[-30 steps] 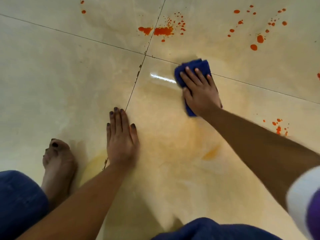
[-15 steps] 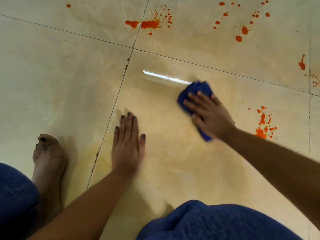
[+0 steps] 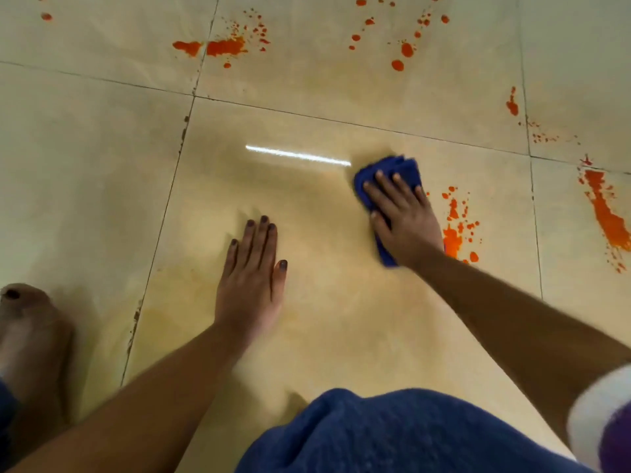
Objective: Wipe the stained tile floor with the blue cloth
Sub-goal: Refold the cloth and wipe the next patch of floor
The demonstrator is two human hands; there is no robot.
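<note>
The blue cloth (image 3: 397,170) lies folded on the beige tile floor (image 3: 102,182), right of centre. My right hand (image 3: 404,216) presses flat on it with fingers spread and straight. Just right of that hand is an orange splatter (image 3: 456,227). My left hand (image 3: 251,278) rests flat on the tile, fingers straight, left of the cloth. The tile between my hands carries a faint yellow-orange smear. Bright orange stains sit at the top centre (image 3: 218,47), the top right (image 3: 403,51) and the far right (image 3: 607,216).
My bare left foot (image 3: 25,332) stands at the lower left. My knee in blue fabric (image 3: 392,435) fills the bottom middle. Dark grout lines (image 3: 170,189) cross the floor. A ceiling light glares white on the tile (image 3: 297,155).
My right hand has slid the blue cloth to the right and toward me, from near the grout line to beside the orange splatter. My left hand stays planted.
</note>
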